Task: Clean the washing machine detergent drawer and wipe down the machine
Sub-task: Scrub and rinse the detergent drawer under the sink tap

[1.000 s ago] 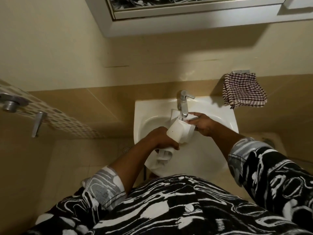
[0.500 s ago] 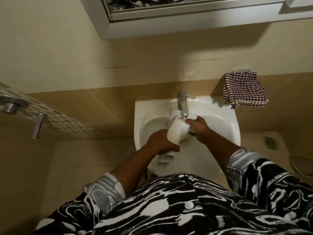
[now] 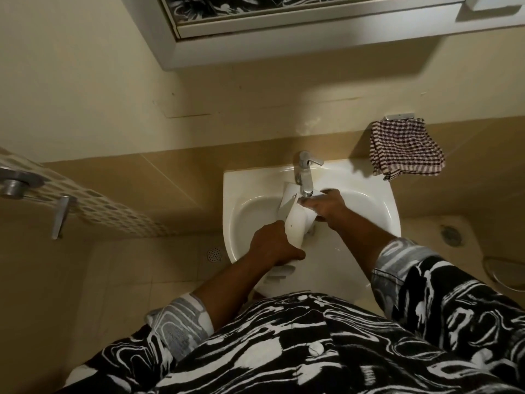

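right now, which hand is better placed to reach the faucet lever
Right. The right hand is just under the faucet, at the top of the drawer; the left hand grips its lower end.

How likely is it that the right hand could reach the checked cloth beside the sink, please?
Probably yes: the checked cloth hangs on the wall right of the sink, with nothing between it and the right hand, which is busy at the detergent drawer.

left hand [image 3: 274,245] in a grip, right hand [image 3: 326,207] blurred
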